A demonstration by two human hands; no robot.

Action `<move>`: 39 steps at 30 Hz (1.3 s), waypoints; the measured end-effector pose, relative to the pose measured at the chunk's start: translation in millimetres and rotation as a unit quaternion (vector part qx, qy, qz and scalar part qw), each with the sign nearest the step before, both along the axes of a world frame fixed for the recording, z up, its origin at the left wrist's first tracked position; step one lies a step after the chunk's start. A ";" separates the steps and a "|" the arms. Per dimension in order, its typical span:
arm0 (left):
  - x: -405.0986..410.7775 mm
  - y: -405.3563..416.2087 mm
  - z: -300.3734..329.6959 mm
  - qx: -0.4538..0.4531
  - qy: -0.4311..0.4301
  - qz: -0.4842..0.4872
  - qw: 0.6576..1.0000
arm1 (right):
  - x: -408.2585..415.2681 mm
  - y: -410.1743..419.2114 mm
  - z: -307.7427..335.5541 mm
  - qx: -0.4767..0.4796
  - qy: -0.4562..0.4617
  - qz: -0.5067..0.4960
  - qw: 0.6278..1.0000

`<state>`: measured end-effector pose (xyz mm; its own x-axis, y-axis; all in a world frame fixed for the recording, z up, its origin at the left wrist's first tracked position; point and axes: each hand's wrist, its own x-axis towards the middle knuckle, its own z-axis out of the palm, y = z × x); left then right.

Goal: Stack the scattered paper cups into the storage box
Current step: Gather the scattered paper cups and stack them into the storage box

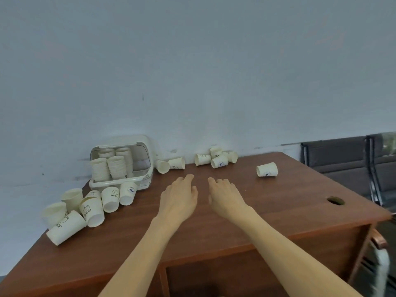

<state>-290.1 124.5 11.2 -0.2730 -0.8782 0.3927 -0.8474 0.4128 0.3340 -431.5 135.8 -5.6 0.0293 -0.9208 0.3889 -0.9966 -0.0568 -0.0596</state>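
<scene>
Both our hands are out over the desk (214, 221) holding nothing: left hand (179, 196) and right hand (225, 197) with fingers loose and relaxed. The storage box (141, 183) sits back left with stacked cups (109, 168) inside, and loose cups (92, 207) lie on their sides in front of it, with more by the wall (216, 160).

Both bare forearms outstretched, left hand (179, 195) and right hand (225, 195) palm-down, fingers relaxed.

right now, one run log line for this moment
left hand: open, empty | right hand: open, empty | storage box: four cup stacks | loose cups: lying on desk
</scene>
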 end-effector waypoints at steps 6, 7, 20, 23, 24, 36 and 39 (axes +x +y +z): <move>-21.9 -10.6 -11.3 0.032 -0.021 -0.022 0.999 | -39.8 9.6 -4.5 0.028 -0.014 -0.050 0.998; -27.1 -14.8 -13.3 0.038 -0.026 -0.027 0.999 | -47.6 9.4 -6.7 0.032 -0.015 -0.059 0.998; -120.5 -149.1 -49.5 0.087 -0.081 -0.078 0.990 | -149.2 -84.6 -57.1 0.096 -0.046 -0.151 0.983; -139.2 -183.1 -64.3 0.101 -0.077 -0.087 0.988 | -172.4 -116.9 -70.9 0.095 -0.061 -0.172 0.979; -144.6 -193.0 -70.5 0.106 -0.076 -0.089 0.987 | -179.5 -126.8 -75.0 0.094 -0.063 -0.182 0.977; -206.2 -299.9 -103.8 0.109 -0.123 -0.113 0.980 | -273.9 -216.1 -82.7 0.004 -0.220 -0.380 0.898; -216.5 -319.1 -104.3 0.105 -0.131 -0.116 0.979 | -291.1 -235.3 -82.5 0.006 -0.269 -0.409 0.872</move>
<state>-506.6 -194.6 -93.1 -0.5415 -0.8346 0.1011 -0.8069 0.5497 0.2162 -722.7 -99.6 -88.1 -0.8235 -0.5514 0.1334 -0.5302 0.6645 -0.5267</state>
